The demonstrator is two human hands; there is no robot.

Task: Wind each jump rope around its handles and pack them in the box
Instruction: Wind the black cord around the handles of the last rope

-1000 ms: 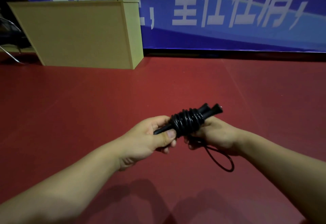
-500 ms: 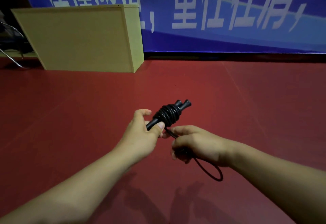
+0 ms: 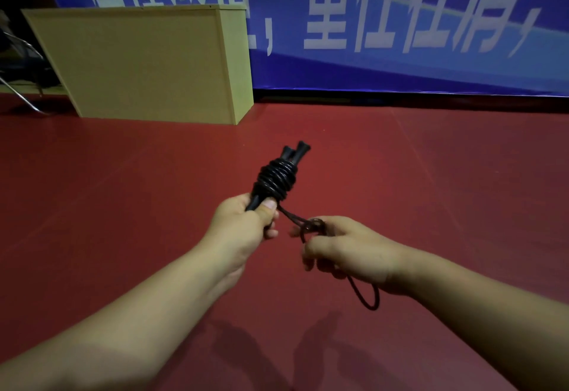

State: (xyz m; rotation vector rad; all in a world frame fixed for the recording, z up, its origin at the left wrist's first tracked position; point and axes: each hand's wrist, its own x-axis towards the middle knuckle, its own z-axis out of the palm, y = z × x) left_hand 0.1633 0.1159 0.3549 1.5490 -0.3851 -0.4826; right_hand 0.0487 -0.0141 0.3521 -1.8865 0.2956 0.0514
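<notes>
Floor (image 3: 431,175): red, smooth, filling the lower view, with hand shadows near the bottom edge. Banner (image 3: 400,61): blue with large white characters, along the back wall above the floor. Box (image 3: 138,64): pale yellow-tan, large, standing on the floor at upper left, its near face and right side visible; the inside is not in view. Metal frame (image 3: 18,95): thin tubing at the far left edge, beside the box. Left hand (image 3: 246,227): fingers curled round the lower ends of the handles, thumb pressed on top, holding them up over the floor. Right hand (image 3: 345,249): fingers curled, pinching the loose end of the rope just right of the left hand; a loop hangs out below the wrist. Handles (image 3: 295,153): two, black, side by side, tips pointing away towards the box, well apart from it. Rope (image 3: 277,181): black, wound in tight turns round the middle of the handles, a short tail running from the coil to the right hand, with what looks like a small knot or loop at the fingers.
</notes>
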